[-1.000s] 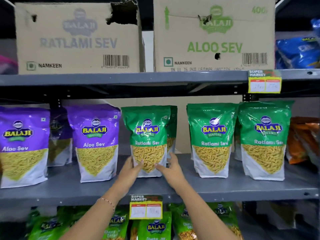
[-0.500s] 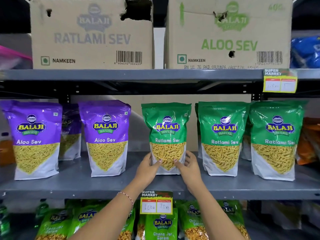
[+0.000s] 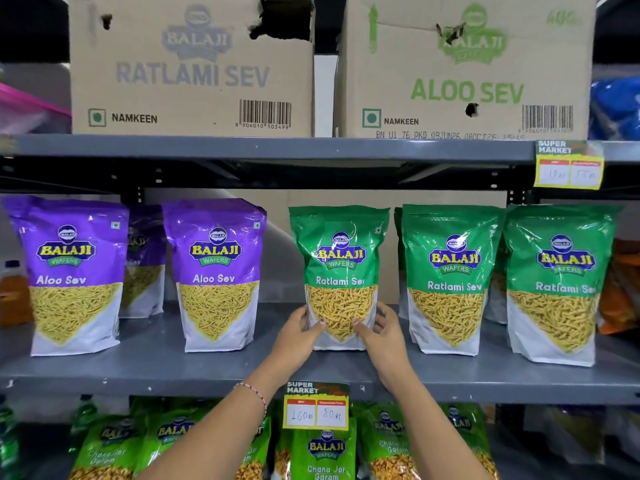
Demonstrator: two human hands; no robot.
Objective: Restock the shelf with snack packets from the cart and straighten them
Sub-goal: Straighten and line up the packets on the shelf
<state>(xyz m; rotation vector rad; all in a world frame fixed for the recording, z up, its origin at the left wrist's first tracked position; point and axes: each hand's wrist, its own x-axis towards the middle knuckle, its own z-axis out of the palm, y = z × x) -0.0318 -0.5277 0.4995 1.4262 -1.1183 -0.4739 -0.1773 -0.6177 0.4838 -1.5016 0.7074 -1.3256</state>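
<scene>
A green Ratlami Sev packet (image 3: 341, 258) stands upright on the grey middle shelf (image 3: 242, 370). My left hand (image 3: 299, 332) grips its lower left edge and my right hand (image 3: 381, 329) grips its lower right edge, thumbs on the front. To its right stand two more green Ratlami Sev packets (image 3: 450, 278) (image 3: 557, 285), with others half hidden behind them. To its left stand purple Aloo Sev packets (image 3: 214, 271) (image 3: 71, 271), one more set back between them. No cart is in view.
Two cardboard cartons, Ratlami Sev (image 3: 192, 67) and Aloo Sev (image 3: 465, 69), sit on the top shelf. Green Chana Jor Garam packets (image 3: 325, 452) fill the shelf below. Price tags (image 3: 316, 407) (image 3: 569, 164) hang on the shelf edges. Orange packets (image 3: 623, 285) lie at far right.
The view has shifted so the shelf contents sit further right in frame. Both hands have stayed on the green packet's lower corners; it now stands squarer, and the packet behind it is no longer seen.
</scene>
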